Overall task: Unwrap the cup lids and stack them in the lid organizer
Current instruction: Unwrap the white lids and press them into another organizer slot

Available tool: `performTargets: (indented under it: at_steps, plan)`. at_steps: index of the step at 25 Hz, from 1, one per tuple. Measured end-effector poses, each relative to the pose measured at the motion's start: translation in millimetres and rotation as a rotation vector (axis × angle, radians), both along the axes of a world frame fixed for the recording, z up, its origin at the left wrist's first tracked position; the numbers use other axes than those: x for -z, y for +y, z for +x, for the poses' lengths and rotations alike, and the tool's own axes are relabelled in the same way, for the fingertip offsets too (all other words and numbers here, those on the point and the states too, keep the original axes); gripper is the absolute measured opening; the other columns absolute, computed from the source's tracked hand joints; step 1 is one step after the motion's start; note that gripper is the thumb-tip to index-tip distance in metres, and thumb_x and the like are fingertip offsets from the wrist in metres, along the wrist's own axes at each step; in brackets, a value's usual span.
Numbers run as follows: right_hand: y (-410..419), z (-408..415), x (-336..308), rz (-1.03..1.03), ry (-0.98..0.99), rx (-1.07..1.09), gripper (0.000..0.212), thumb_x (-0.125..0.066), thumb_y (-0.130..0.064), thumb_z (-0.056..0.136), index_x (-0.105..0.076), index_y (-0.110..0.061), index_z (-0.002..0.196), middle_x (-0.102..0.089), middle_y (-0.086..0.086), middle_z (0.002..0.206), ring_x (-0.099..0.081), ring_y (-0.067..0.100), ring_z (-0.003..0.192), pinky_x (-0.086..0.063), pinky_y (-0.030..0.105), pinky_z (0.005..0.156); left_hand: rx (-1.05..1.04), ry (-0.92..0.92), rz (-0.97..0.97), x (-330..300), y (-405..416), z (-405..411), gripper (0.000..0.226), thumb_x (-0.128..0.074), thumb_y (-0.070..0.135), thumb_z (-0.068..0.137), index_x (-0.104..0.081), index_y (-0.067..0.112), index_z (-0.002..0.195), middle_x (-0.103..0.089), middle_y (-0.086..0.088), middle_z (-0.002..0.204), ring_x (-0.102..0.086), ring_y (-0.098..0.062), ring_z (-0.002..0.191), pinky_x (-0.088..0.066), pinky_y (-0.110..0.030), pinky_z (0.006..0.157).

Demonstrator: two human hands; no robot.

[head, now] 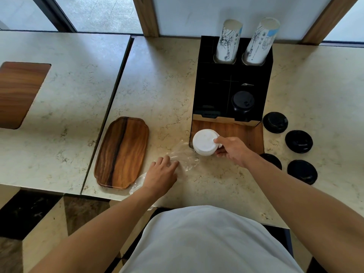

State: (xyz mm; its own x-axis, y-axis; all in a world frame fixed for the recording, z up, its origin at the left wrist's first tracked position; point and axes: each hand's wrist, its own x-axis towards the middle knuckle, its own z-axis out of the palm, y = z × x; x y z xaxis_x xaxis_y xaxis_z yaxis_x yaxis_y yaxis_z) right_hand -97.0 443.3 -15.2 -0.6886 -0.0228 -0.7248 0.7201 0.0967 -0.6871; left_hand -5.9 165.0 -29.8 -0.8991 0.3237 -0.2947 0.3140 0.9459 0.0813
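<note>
Head view: your right hand (232,149) gripped the white lids (204,142) just before the organizer (212,91), over its wooden base (240,133). Your left hand (161,175), fingers loosely spread, pressed the clear wrap (185,156) flat on the counter (157,79) beside the tray (122,152).

A wooden tray (122,152) lies near the front edge of the marble worktop (161,79), close to its left edge. A second worktop (65,91) adjoins on the left — a wood inset (19,93) sits in it.
</note>
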Motion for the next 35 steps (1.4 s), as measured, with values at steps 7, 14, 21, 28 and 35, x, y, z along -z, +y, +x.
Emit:
performTargets:
  at_steps: [7,14,21,28,35]
  plan:
    - [-21,2,3,-0.171,-0.058,0.156,0.038,-0.068,-0.020,0.091,-0.058,-0.007,0.126,-0.063,0.020,0.110,-0.069,0.025,0.080,-0.061,0.032,0.065,-0.358,0.043,0.025,-2,-9,4,0.039,-0.057,0.036,0.095,-0.054,0.017,0.128,-0.054,-0.010,0.113,-0.051,-0.027,0.097,-0.048,-0.037,0.075]
    - [-24,13,2,-0.220,-0.044,0.127,0.046,-0.066,-0.014,0.092,-0.050,-0.018,0.135,-0.056,0.018,0.128,-0.067,0.033,0.100,-0.063,0.038,0.076,-0.545,0.071,0.034,-4,3,-16,0.032,-0.057,0.030,0.092,-0.057,0.008,0.115,-0.054,-0.016,0.109,-0.051,-0.032,0.097,-0.047,-0.042,0.074]
    - [-25,18,-2,-0.232,-0.064,0.204,0.044,-0.069,-0.012,0.091,-0.052,-0.010,0.131,-0.055,0.020,0.128,-0.071,0.033,0.095,-0.064,0.041,0.079,-0.580,0.075,0.450,-20,26,-34,0.033,-0.056,0.030,0.099,-0.064,0.007,0.121,-0.063,-0.012,0.116,-0.059,-0.026,0.101,-0.048,-0.038,0.086]
    - [-31,20,-9,-0.278,-0.045,0.257,0.049,-0.074,-0.017,0.089,-0.051,-0.007,0.131,-0.061,0.022,0.122,-0.075,0.034,0.091,-0.063,0.046,0.085,-0.861,-0.221,0.979,-41,74,-63,0.043,-0.065,0.045,0.094,-0.061,0.013,0.123,-0.069,-0.004,0.114,-0.070,-0.022,0.096,-0.060,-0.046,0.086]
    - [-25,1,-27,-0.132,0.048,0.178,0.053,-0.075,-0.031,0.089,-0.050,-0.011,0.132,-0.066,0.017,0.120,-0.077,0.031,0.090,-0.062,0.047,0.087,-0.858,-0.179,1.012,-43,81,-96,0.037,-0.069,0.041,0.092,-0.062,0.021,0.122,-0.068,0.006,0.112,-0.071,-0.018,0.095,-0.061,-0.043,0.086]
